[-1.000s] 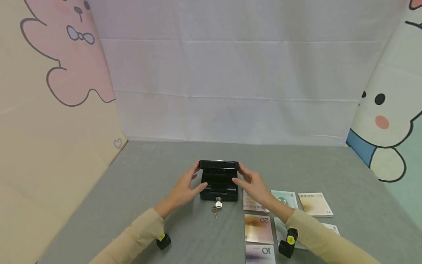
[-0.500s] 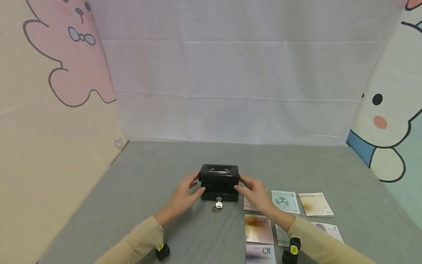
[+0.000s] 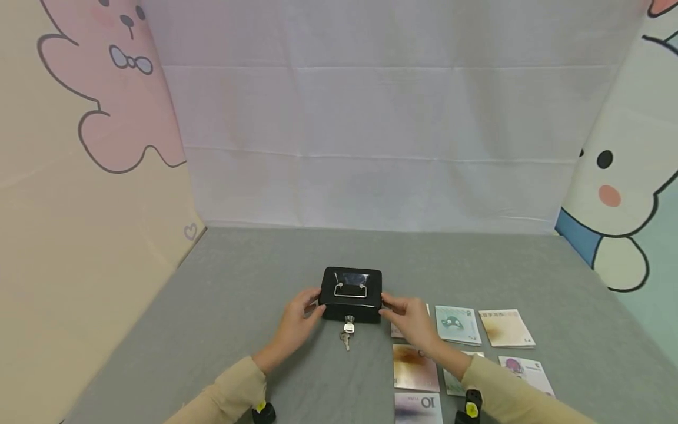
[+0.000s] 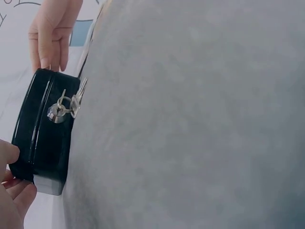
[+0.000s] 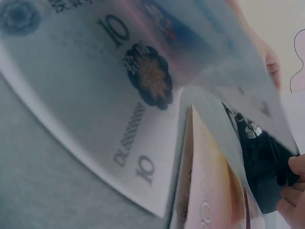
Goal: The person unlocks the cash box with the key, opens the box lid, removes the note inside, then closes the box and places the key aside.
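A black cash box (image 3: pixel 351 305) with a wire handle on its lid stands on the grey table, its lid down on the base. From the front lock hang keys (image 3: pixel 345 339), also plain in the left wrist view. My left hand (image 3: pixel 294 323) grips the box's left end, thumb at the front corner and fingers along the side. At the opposite end my right hand (image 3: pixel 414 319) holds the box between thumb and fingers. The left wrist view has the box (image 4: pixel 45 126) with a hand at each end. Banknotes partly cover the box (image 5: pixel 262 174) in the right wrist view.
Right of the box lie several stacks of banknotes, among them a brown 20 note (image 3: pixel 415 370), a purple 10 note (image 3: pixel 418 407), a green note (image 3: pixel 458 325) and a beige note (image 3: pixel 507 328). My right forearm passes over some. White cloth (image 3: pixel 371 118) hangs behind the table.
The cash box's lid has swung down from standing open to lying on the base. Both hands have followed it down at the sides and closed in on the box's ends.
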Demonstrator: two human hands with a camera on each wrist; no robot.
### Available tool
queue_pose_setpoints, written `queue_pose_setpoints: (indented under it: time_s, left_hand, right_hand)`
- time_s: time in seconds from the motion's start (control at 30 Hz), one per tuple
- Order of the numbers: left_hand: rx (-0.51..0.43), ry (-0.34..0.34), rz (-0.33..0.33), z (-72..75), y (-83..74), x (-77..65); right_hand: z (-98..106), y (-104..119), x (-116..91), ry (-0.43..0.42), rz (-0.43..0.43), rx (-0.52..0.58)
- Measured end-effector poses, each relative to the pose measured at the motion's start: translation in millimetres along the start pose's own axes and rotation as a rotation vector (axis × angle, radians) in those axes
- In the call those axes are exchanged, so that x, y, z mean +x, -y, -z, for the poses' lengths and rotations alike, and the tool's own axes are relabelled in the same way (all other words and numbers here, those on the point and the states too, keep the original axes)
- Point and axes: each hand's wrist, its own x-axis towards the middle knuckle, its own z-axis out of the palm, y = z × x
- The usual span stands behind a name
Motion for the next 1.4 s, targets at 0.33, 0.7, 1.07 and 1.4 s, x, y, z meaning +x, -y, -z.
queue_pose_setpoints:
  time_s: [0.33, 0.7, 1.07, 1.4]
  left_hand:
    - [0.039, -0.025, -0.019, -0.2, -0.7, 1.6]
    - [0.020, -0.034, 0.000, -0.9, -0.1, 3.5]
    - [0.103, 0.123, -0.002, 7.4, 9.1, 6.0]
    - [0.194, 0.215, -0.017, 10.6, 8.1, 14.7]
  right_hand:
    - [0.1, -3.6, 2.5, -0.006, 0.001, -0.041]
    - [9.0, 1.3, 8.2, 0.029, 0.013, -0.111]
    - [15.3, 15.9, 5.2, 0.087, 0.008, -0.169]
    - [0.1, 34.0, -4.7, 0.252, -0.171, -0.049]
